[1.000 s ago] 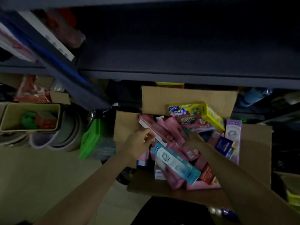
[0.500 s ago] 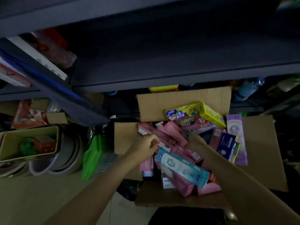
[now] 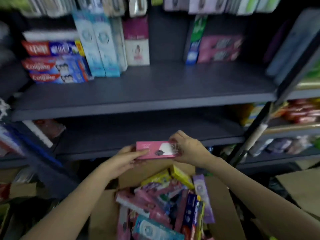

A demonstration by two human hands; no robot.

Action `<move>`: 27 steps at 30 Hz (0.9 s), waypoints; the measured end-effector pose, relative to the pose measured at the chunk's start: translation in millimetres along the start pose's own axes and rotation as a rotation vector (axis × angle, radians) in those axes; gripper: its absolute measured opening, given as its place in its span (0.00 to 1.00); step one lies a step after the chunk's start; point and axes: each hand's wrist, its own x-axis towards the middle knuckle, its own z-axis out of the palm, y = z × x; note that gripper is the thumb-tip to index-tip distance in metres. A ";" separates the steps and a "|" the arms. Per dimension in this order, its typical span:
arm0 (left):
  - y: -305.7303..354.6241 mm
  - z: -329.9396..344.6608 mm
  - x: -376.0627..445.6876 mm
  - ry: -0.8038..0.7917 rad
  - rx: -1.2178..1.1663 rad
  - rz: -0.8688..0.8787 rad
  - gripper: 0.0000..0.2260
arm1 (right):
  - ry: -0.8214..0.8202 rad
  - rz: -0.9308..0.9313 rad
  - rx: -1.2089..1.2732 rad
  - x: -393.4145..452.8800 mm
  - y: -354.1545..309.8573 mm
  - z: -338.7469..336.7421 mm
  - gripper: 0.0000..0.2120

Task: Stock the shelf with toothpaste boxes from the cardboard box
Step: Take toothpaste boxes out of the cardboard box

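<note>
Whole shot was pretty blurry and dim, so small print was mostly unreadable. On the far left of the grey shelf (image 3: 155,87) sat a stack of red and blue Colgate boxes (image 3: 55,66) lying flat. Just right of those stood a few tall light-blue boxes (image 3: 102,47) upright, then a white and pink box (image 3: 137,47) beside them. There was a bare stretch of shelf after that, then an upright green box (image 3: 194,40) with two flat pink boxes (image 3: 219,49) stacked right next to it.

Closer in, both hands were up in front of the lower shelf (image 3: 147,135), sharing one pink box (image 3: 156,150) held level and lengthwise between them, above the carton. The left hand (image 3: 128,157) had its fingers laid fairly straight along the front face at the left end, thumb hidden behind, so it looked like a pinch but I couldn't tell for sure. The right hand (image 3: 188,149) was curled around the right end, fingers wrapped over the top edge.

Down near the bottom, the open carton (image 3: 223,210) sat between the two forearms, crammed with a jumble of boxes: mostly pink ones (image 3: 147,203), a yellow one (image 3: 181,176) at the far edge, a purple one (image 3: 202,194) along the right side, and a light-blue one (image 3: 155,229) nearest the camera.
</note>
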 end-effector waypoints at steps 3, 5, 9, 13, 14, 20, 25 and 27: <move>59.3 11.4 -7.1 -0.050 0.083 0.216 0.12 | 0.115 -0.024 0.090 -4.7 2.8 -70.5 0.27; 92.9 21.9 -10.7 -0.049 0.168 0.327 0.13 | 0.169 0.019 0.099 -5.2 9.6 -112.6 0.26; 135.5 49.9 -7.2 -0.020 0.219 0.464 0.12 | 0.318 0.064 0.020 -7.6 30.6 -163.0 0.26; 162.2 87.5 10.2 0.060 0.112 0.519 0.14 | 0.417 -0.043 -0.114 -4.0 33.6 -171.7 0.26; 168.0 98.7 16.1 0.074 0.078 0.524 0.14 | 0.407 -0.065 -0.159 -0.8 33.9 -171.1 0.27; 200.2 162.1 58.4 0.081 0.101 0.550 0.14 | 0.438 0.114 -0.242 33.5 66.8 -184.9 0.32; 227.0 198.9 109.7 0.121 0.378 0.641 0.20 | 0.564 0.258 -0.365 75.5 129.4 -218.5 0.30; 231.8 204.4 131.2 0.209 0.618 0.731 0.24 | 0.626 0.312 -0.381 97.1 153.2 -235.0 0.33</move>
